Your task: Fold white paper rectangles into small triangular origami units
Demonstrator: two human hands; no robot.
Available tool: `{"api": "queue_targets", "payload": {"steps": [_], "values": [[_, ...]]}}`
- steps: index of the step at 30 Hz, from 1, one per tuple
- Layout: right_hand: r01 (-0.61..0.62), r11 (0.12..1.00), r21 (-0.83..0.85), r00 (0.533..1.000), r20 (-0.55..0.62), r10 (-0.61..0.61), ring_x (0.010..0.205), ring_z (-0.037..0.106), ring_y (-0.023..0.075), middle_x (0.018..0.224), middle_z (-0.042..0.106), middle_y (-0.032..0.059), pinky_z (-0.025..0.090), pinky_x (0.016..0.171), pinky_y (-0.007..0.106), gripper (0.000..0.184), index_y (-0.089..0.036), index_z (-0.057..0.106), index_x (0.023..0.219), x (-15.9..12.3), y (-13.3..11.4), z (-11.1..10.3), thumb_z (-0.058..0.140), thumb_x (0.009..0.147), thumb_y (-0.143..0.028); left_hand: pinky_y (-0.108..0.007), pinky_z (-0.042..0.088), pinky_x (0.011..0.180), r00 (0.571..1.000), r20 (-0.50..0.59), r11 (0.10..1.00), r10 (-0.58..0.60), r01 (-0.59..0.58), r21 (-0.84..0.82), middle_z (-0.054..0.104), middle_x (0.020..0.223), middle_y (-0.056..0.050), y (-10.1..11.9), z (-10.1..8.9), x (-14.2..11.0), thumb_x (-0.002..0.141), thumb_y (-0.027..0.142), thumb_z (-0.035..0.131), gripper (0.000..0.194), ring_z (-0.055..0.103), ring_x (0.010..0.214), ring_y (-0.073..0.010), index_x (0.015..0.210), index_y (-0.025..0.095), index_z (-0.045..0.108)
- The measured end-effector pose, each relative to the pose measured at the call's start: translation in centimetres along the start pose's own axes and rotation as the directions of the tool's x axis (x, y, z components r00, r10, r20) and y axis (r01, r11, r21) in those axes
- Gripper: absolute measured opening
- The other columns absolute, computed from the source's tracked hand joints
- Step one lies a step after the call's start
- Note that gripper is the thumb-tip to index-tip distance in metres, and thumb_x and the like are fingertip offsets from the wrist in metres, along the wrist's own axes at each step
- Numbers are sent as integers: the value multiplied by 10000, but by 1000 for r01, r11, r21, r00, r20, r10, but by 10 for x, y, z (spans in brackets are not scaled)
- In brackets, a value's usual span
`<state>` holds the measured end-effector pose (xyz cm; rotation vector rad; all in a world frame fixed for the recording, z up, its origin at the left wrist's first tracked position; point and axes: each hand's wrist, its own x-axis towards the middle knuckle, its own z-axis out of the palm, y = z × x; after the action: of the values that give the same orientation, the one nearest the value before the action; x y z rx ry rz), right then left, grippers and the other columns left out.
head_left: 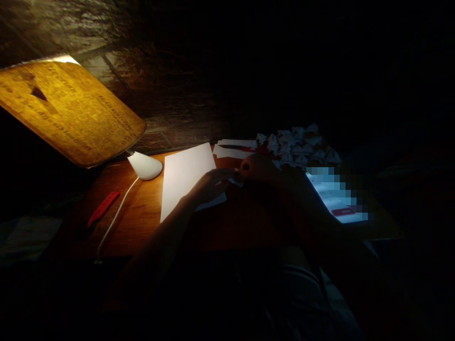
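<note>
My left hand (210, 183) is over the right edge of a large white sheet of paper (185, 173), its fingers reaching toward my right hand. Between the two hands shows a small piece of paper (237, 182), pinched by the fingers of both. My right hand (259, 168) is closed, with thumb and forefinger curled together at the paper. Deep shadow hides most of the fingers. Just beyond it lie white paper strips (234, 150) with a dark, narrow object across them. A pile of small folded paper pieces (298, 146) stands to the right.
A lit desk lamp with a printed shade (78, 113) and white base (146, 166) stands at the left, its cord (117, 215) trailing forward. A red cutter knife (104, 207) lies beside it on the wooden table (213, 232). A glowing phone (334, 196) is at the right.
</note>
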<state>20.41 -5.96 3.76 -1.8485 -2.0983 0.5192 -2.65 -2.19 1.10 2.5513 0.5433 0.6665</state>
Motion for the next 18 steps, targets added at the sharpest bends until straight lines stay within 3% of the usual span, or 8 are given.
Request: {"api": "queue_targets", "payload": {"steps": [4, 8, 14, 18], "values": [[21, 1000, -17, 998, -55, -22, 793, 642, 194, 944, 791, 104, 364, 651, 313, 260, -175, 815, 917, 2, 4, 4, 725, 912, -419, -521, 550, 1120, 995, 102, 998, -5, -2, 68, 758, 1315, -94, 0, -1, 3, 962, 152, 583, 363, 687, 1257, -254, 1267, 252, 752], [64, 998, 1, 992, -106, -64, 894, 675, 214, 1044, 791, 102, 407, 698, 300, 227, -172, 792, 1006, 3, 12, 2, 790, 853, -340, -554, 544, 1109, 994, 108, 985, -10, -8, 170, 739, 1356, -95, -1, 1, 4, 964, 156, 595, 358, 662, 1295, -286, 1262, 263, 760], [87, 995, 57, 996, 32, -89, 843, 690, 213, 958, 803, 70, 417, 704, 312, 134, -204, 821, 907, 1, 17, -7, 796, 814, -298, -487, 526, 1160, 991, 131, 993, 27, -41, 107, 692, 1451, -82, 3, 6, 2, 957, 93, 524, 440, 649, 1347, -237, 1316, 249, 723], [72, 996, 53, 997, 26, -73, 821, 684, 219, 950, 806, 84, 405, 685, 325, 144, -201, 828, 892, -2, 14, -8, 810, 803, -313, -516, 499, 1162, 989, 150, 987, -3, -21, 157, 704, 1442, -73, 7, 4, 3, 939, 101, 551, 432, 655, 1331, -250, 1308, 253, 716]]}}
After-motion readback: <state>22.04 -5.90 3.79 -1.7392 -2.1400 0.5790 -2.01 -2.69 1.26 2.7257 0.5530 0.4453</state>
